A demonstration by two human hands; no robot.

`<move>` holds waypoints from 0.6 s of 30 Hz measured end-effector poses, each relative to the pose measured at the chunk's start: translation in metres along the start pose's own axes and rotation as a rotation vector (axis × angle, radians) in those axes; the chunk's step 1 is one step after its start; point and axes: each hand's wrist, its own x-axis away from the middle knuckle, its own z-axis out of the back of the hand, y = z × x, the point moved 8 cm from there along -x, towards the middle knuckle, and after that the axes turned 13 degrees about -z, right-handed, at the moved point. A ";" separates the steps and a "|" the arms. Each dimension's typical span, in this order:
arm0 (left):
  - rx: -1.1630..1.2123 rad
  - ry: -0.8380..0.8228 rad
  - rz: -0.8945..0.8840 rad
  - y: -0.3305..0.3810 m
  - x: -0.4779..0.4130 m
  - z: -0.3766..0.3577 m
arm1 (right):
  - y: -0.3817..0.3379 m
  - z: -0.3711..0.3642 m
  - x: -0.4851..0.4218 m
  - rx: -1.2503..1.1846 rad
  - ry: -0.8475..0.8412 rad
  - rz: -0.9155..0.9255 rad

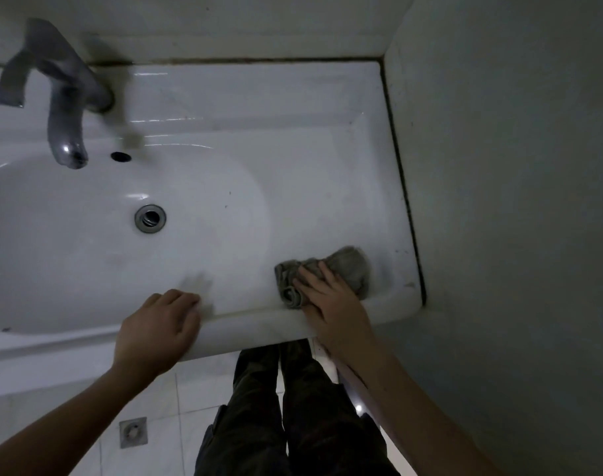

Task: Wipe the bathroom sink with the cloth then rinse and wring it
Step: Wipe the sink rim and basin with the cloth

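Dark trousers (293,424), bare forearms (52,427)

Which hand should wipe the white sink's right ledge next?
Right: the right hand presses the crumpled grey cloth on the white ceramic sink; the left hand rests on the front rim.

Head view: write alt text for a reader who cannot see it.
Seen from above, the person's right hand presses a crumpled grey cloth onto the flat right side of a white sink, near its front rim. The left hand rests on the front rim; a metal faucet and drain lie farther left.
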 end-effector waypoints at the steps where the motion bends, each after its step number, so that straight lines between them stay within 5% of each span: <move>1: 0.001 -0.001 0.003 0.001 0.000 0.001 | -0.004 -0.005 -0.001 0.007 -0.023 0.023; 8: 0.004 -0.014 -0.002 -0.002 0.000 -0.002 | 0.056 0.038 -0.014 -0.055 0.046 -0.086; 13: 0.012 -0.026 0.011 -0.004 0.000 -0.007 | 0.045 0.025 -0.023 0.127 0.101 -0.062; 18: 0.047 -0.028 0.036 -0.009 0.000 -0.007 | 0.037 0.047 -0.079 0.048 0.183 -0.123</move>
